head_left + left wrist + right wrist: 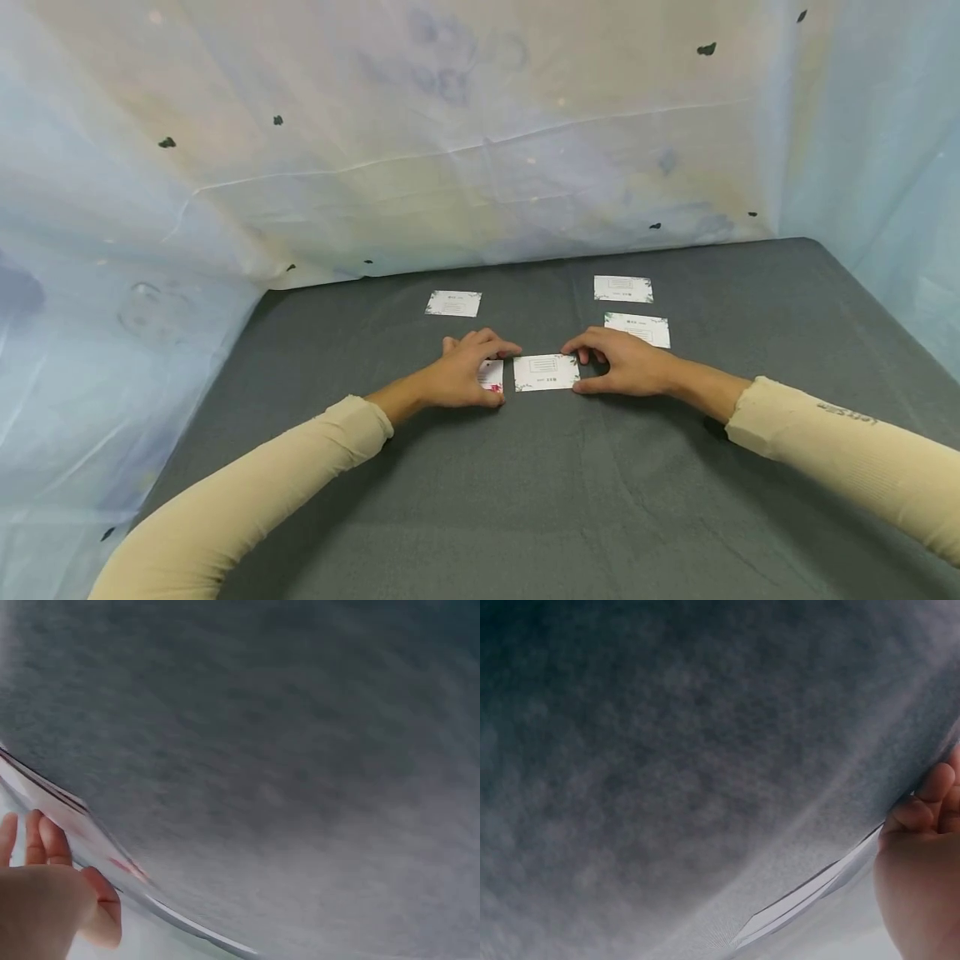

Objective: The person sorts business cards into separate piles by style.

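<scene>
Near the middle of the dark cloth, a white card [547, 372] with printed text and leafy corners lies flat. My right hand [626, 362] holds its right end, thumb at the lower corner and index finger at the upper one. Just left of it, my left hand [467, 371] spans another white card [492, 376] with a pink flower, thumb along the lower edge and fingers over the upper edge. The hand covers most of that card. The left wrist view shows the pink-marked card [82, 832] beyond the fingers. A white card edge [802, 904] appears beside the right hand in the right wrist view.
One white card [453, 303] lies farther back on the left. Two more lie at the right, one card [623, 288] behind another card [637, 330], which my right hand partly covers. A dark grey cloth [480, 517] covers the table, with pale curtains [450, 192] around it.
</scene>
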`<move>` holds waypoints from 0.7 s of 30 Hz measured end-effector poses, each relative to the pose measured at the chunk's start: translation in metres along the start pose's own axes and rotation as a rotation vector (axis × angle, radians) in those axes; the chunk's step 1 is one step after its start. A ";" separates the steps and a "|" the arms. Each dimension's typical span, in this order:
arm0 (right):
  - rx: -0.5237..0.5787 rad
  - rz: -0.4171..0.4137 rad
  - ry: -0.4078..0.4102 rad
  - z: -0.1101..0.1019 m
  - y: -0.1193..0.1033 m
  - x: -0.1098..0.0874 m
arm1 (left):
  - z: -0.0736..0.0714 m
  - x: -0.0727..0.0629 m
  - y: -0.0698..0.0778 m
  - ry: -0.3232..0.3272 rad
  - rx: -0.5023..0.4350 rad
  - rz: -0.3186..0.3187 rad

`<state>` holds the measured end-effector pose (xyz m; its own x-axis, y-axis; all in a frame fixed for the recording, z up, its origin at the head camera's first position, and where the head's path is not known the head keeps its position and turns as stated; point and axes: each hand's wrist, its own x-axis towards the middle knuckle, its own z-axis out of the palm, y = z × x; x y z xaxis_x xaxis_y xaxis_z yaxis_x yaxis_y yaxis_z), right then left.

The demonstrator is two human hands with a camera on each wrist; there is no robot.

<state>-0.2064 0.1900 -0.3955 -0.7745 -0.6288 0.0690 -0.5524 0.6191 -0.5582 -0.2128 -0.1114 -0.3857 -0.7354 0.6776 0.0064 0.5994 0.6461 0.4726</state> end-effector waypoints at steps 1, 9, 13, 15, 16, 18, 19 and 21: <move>-0.001 0.001 0.000 0.000 0.000 0.000 | -0.001 0.000 -0.001 0.000 -0.011 0.008; 0.000 0.000 0.004 0.000 0.001 -0.001 | 0.001 0.001 -0.005 0.014 -0.032 0.013; -0.008 0.007 0.001 0.003 0.002 -0.003 | 0.004 0.001 -0.006 0.008 -0.026 0.012; -0.005 0.008 0.003 0.004 0.001 -0.003 | 0.004 0.001 -0.006 0.010 -0.024 0.008; -0.002 0.008 0.006 0.004 0.001 -0.003 | 0.004 0.001 -0.006 0.013 -0.024 0.005; 0.002 0.008 0.010 0.004 0.000 -0.002 | 0.004 0.001 -0.007 0.021 -0.027 0.003; 0.005 0.007 0.010 0.004 0.001 -0.003 | 0.004 0.001 -0.007 0.021 -0.031 0.003; 0.007 0.008 0.009 0.004 0.001 -0.004 | 0.005 0.001 -0.007 0.018 -0.036 0.010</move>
<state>-0.2024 0.1914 -0.3999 -0.7818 -0.6194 0.0717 -0.5437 0.6210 -0.5645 -0.2164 -0.1131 -0.3936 -0.7355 0.6770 0.0273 0.5950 0.6261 0.5039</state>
